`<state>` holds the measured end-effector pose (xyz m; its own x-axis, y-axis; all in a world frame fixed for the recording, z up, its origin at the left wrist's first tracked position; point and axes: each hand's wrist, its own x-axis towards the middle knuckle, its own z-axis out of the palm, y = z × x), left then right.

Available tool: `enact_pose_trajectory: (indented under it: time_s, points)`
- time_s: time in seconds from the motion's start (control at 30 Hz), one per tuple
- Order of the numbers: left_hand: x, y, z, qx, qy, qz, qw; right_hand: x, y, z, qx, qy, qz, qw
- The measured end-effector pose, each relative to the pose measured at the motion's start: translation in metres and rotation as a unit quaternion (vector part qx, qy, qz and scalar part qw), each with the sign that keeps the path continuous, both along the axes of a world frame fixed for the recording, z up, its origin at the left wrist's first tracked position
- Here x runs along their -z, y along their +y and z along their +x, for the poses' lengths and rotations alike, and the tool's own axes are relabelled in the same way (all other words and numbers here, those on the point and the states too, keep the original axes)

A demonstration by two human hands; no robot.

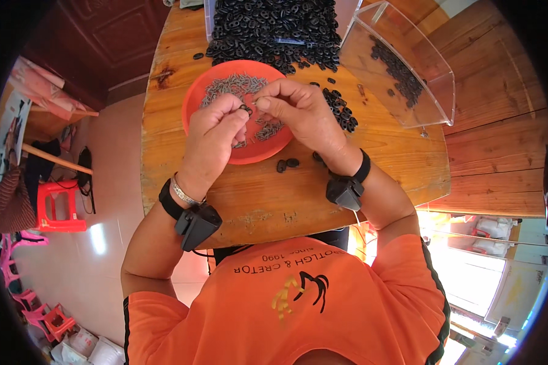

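Observation:
My left hand (pixel 214 126) is over the red round plate (pixel 265 156), thumb and fingers closed on a small black oval piece with holes (pixel 245 109). Close beside it, my right hand (pixel 307 115) is in a pinch, fingertips near the black piece; whatever is between them is too small to make out. Below both hands, the plate holds many small grey metal screws or pins (pixel 231 85). A loose group of black oval pieces (pixel 346 118) lies by my right wrist. A few more black pieces (pixel 291 163) rest between my forearms, just off the plate's near rim.
At the far side, a heap of black oval pieces (pixel 274 27) spills from a clear container onto the wooden table (pixel 256 207). To the right stands a clear plastic box (pixel 450 100) with more black pieces visible. A red stool (pixel 61 207) is on the floor at left.

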<state>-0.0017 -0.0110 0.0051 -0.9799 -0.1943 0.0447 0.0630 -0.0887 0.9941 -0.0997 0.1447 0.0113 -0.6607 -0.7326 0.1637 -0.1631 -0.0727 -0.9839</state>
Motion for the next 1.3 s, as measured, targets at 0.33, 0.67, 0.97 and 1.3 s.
enact_pose_trajectory:
  time_s: [0.33, 0.67, 0.97, 1.3]
  points:
    - [-0.007, 0.005, 0.001, -0.032, 0.098, -0.298, 0.949, -0.018, 0.012, -0.003, -0.027, 0.137, 0.087, 0.986]
    - [-0.006, 0.007, 0.001, -0.012, 0.099, -0.315, 0.944, -0.020, 0.011, -0.001, -0.026, 0.203, 0.136, 0.969]
    - [-0.006, 0.007, 0.001, -0.006, 0.093, -0.328, 0.940, -0.019, 0.009, -0.003, -0.038, 0.232, 0.133, 0.963]
    - [0.001, 0.008, 0.003, -0.006, 0.109, -0.312, 0.944, -0.019, 0.008, 0.000, -0.032, 0.213, 0.141, 0.966]
